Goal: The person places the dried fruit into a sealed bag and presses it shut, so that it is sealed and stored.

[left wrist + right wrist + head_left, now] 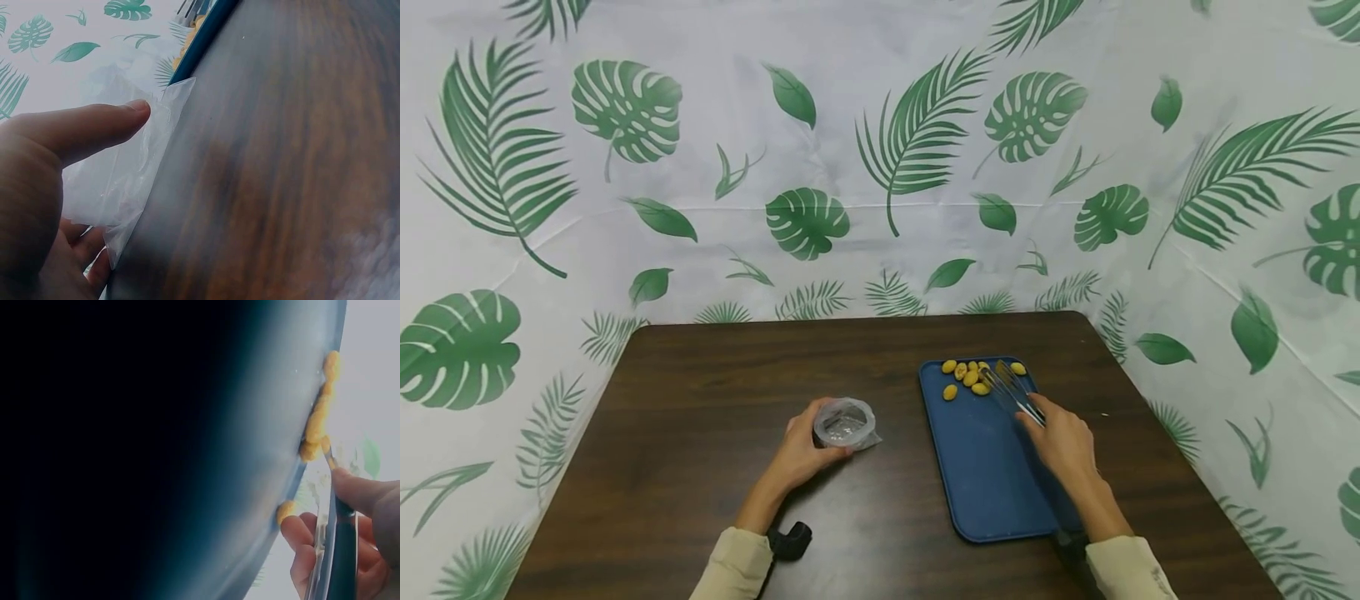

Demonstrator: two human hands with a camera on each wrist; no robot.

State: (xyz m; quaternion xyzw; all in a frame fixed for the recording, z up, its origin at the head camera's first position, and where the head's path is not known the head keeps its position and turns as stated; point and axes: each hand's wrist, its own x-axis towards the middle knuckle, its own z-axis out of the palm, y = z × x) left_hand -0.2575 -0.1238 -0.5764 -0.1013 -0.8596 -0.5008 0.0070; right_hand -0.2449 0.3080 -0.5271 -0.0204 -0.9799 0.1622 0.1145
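My left hand [801, 454] holds a clear plastic bag [847, 423], its fingers and thumb curled round the sides. The bag stands on the table with its round mouth facing up, and no contents show inside. In the left wrist view my thumb presses along the bag [103, 187]. My right hand [1063, 442] grips metal tongs [1032, 407], their tips spread over several small yellow oval fruits [971, 378] at the far end of a blue tray [985, 475]. In the right wrist view one tong tip overlaps the clustered fruits [317, 419].
The dark wooden table [685, 417] runs back to a white cloth wall [820, 158] printed with green leaves. One fruit [1017, 368] lies near the tray's far right corner, right of the tongs. A tray rim with a low lip runs round the fruits.
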